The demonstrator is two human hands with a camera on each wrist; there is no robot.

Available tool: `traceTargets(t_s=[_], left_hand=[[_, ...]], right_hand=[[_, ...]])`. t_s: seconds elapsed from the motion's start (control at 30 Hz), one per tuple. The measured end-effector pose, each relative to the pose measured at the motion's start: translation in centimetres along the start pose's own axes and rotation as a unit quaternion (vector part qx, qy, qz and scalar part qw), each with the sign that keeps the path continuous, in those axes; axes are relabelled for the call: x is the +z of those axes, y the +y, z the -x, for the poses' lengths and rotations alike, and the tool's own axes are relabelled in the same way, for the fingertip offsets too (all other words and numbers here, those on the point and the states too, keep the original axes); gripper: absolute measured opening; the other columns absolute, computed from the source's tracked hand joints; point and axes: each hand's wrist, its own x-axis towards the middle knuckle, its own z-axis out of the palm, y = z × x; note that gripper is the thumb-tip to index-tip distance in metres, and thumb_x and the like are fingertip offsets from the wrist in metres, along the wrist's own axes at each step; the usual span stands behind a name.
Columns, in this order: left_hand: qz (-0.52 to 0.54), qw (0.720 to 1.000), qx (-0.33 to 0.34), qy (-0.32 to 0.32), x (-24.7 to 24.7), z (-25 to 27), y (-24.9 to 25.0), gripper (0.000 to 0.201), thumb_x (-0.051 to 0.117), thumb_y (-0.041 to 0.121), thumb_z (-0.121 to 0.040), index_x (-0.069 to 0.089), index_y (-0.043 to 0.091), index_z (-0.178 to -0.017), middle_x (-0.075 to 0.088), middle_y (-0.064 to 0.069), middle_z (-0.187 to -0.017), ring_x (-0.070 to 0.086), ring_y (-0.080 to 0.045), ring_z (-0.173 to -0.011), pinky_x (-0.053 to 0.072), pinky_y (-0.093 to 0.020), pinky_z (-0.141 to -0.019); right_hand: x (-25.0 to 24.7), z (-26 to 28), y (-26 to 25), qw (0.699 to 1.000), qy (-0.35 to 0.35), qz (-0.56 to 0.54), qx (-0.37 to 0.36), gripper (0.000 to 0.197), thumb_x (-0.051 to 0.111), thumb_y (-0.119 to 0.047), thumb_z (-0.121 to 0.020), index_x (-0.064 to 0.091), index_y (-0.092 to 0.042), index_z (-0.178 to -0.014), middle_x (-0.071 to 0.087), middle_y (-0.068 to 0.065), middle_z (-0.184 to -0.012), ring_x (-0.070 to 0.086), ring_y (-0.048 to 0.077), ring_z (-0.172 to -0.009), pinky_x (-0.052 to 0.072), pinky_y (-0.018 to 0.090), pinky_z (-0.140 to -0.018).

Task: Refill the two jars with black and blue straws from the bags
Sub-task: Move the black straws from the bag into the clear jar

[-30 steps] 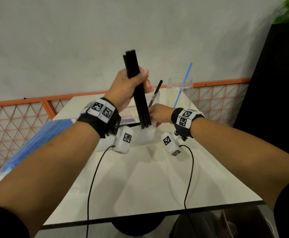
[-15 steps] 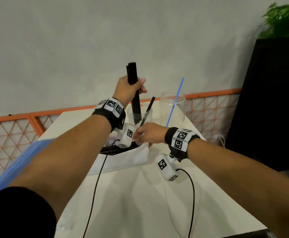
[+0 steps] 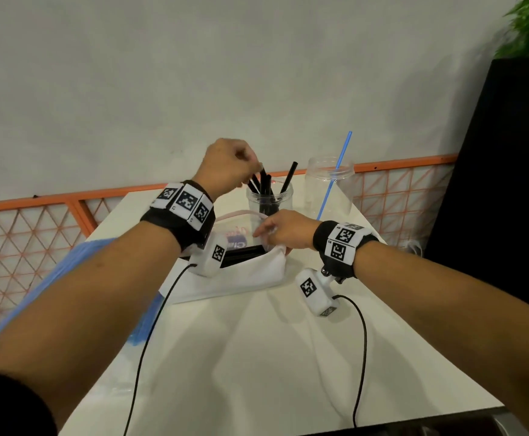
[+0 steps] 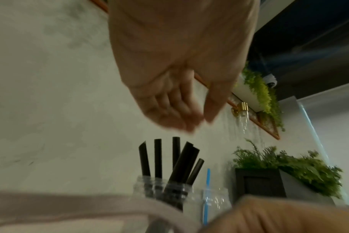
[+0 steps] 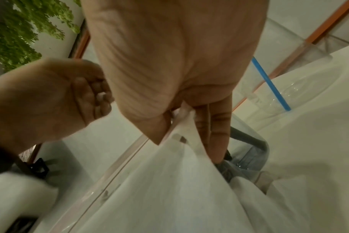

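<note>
Several black straws (image 3: 266, 188) (image 4: 176, 157) stand in the nearer clear jar (image 3: 269, 204) (image 4: 163, 189). Just above their tops hovers my left hand (image 3: 252, 171) (image 4: 199, 123), fingers loosely curled and holding nothing. Right of it, the second clear jar (image 3: 329, 187) holds one blue straw (image 3: 335, 174) (image 5: 269, 82). My right hand (image 3: 263, 231) (image 5: 186, 141) pinches the rim of the white bag of black straws (image 3: 241, 275) (image 5: 169, 189), which lies in front of the jars. The bag of blue straws (image 3: 68, 269) lies at the table's left edge, partly behind my left forearm.
The white table (image 3: 257, 357) ends at an orange lattice rail (image 3: 37, 234) along the back and left. A black planter (image 3: 508, 184) with green leaves stands to the right. Two black cables (image 3: 362, 341) trail from my wrists across the near tabletop.
My left hand brought the bundle of black straws down into the nearer jar and let go of it. The right hand stayed on the bag's rim.
</note>
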Motion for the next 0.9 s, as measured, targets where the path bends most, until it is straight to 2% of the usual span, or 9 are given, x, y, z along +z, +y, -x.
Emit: traceTargets(t_s=[0.1,0.23,0.3,0.37,0.47,0.6,0.7,0.77,0.9], left_hand=[[-0.137,0.965,-0.077,-0.212,0.4,3.1,-1.4,0.01,0.066,0.004,-0.083,0.073,0.005,-0.076,0.071,-0.007,-0.063,0.067,-0.017,-0.057,0.058,-0.026,-0.056],[-0.336,0.903,-0.06,-0.262,2.0,5.3,-3.8,0.024,0.07,0.02,-0.085,0.076,0.011,-0.106,0.073,-0.004,-0.109,0.066,-0.021,-0.101,0.051,-0.03,-0.087],[-0.354,0.887,-0.055,-0.291,2.7,5.8,-4.7,0.042,0.07,0.028,-0.087,0.067,0.011,-0.124,0.065,-0.004,-0.126,0.059,-0.023,-0.115,0.045,-0.03,-0.098],[-0.344,0.888,-0.054,-0.301,3.2,6.1,-5.4,0.047,0.07,0.027,-0.087,0.062,0.01,-0.131,0.062,-0.006,-0.132,0.057,-0.024,-0.12,0.043,-0.029,-0.1],[-0.331,0.896,-0.054,-0.291,3.7,6.1,-6.2,0.042,0.072,0.022,-0.085,0.066,0.011,-0.125,0.065,-0.006,-0.126,0.059,-0.021,-0.115,0.043,-0.025,-0.094],[-0.324,0.896,-0.06,-0.297,3.8,5.9,-6.6,0.04,0.078,0.023,-0.081,0.069,0.012,-0.117,0.068,-0.004,-0.116,0.061,-0.022,-0.107,0.043,-0.024,-0.085],[-0.329,0.888,-0.061,-0.314,4.0,5.8,-7.0,0.036,0.076,0.024,-0.082,0.069,0.011,-0.114,0.068,-0.006,-0.113,0.061,-0.025,-0.105,0.046,-0.03,-0.087],[-0.341,0.882,-0.062,-0.319,4.2,6.0,-7.3,0.029,0.073,0.023,-0.084,0.069,0.008,-0.108,0.069,-0.011,-0.11,0.062,-0.028,-0.102,0.048,-0.034,-0.087],[-0.358,0.884,-0.044,-0.299,4.2,6.3,-8.0,0.019,0.064,0.026,-0.09,0.062,0.007,-0.095,0.067,-0.013,-0.104,0.061,-0.03,-0.096,0.043,-0.031,-0.077]], right_hand=[[0.2,0.0,-0.4,0.999,0.024,0.034,-0.006,0.044,0.053,0.0,-0.084,0.061,-0.015,-0.125,0.059,0.007,-0.123,0.061,0.025,-0.101,0.059,0.036,-0.075],[0.4,0.4,-1.1,0.994,0.057,0.09,-0.024,0.048,0.051,-0.004,-0.086,0.055,-0.015,-0.133,0.052,0.006,-0.138,0.051,0.021,-0.122,0.044,0.021,-0.087],[0.5,0.5,-1.2,0.994,0.067,0.076,-0.028,0.046,0.049,-0.005,-0.088,0.055,-0.015,-0.133,0.051,0.005,-0.139,0.05,0.02,-0.124,0.042,0.011,-0.08],[0.5,0.7,-1.4,0.995,0.072,0.064,-0.031,0.045,0.048,-0.006,-0.089,0.056,-0.015,-0.133,0.052,0.005,-0.139,0.05,0.02,-0.123,0.042,0.006,-0.071],[0.4,1.0,-1.3,0.996,0.07,0.045,-0.027,0.045,0.05,-0.006,-0.089,0.056,-0.015,-0.133,0.052,0.005,-0.138,0.05,0.019,-0.122,0.041,0.017,-0.083],[0.5,1.3,-1.1,0.999,0.05,-0.009,-0.015,0.049,0.053,-0.004,-0.086,0.054,-0.015,-0.134,0.052,0.006,-0.138,0.05,0.015,-0.11,0.041,0.013,-0.072],[0.5,1.4,-1.1,0.998,0.038,-0.041,-0.008,0.052,0.055,0.0,-0.085,0.053,-0.013,-0.135,0.054,0.004,-0.136,0.048,0.011,-0.106,0.042,0.023,-0.083],[0.5,1.4,-1.1,0.998,0.039,-0.045,-0.003,0.054,0.056,0.002,-0.084,0.053,-0.013,-0.135,0.056,0.004,-0.133,0.051,0.015,-0.111,0.042,0.025,-0.09],[0.5,1.6,-0.9,0.998,0.043,-0.05,0.002,0.052,0.056,0.001,-0.084,0.053,-0.014,-0.134,0.05,0.005,-0.139,0.049,0.02,-0.124,0.043,0.027,-0.095]])
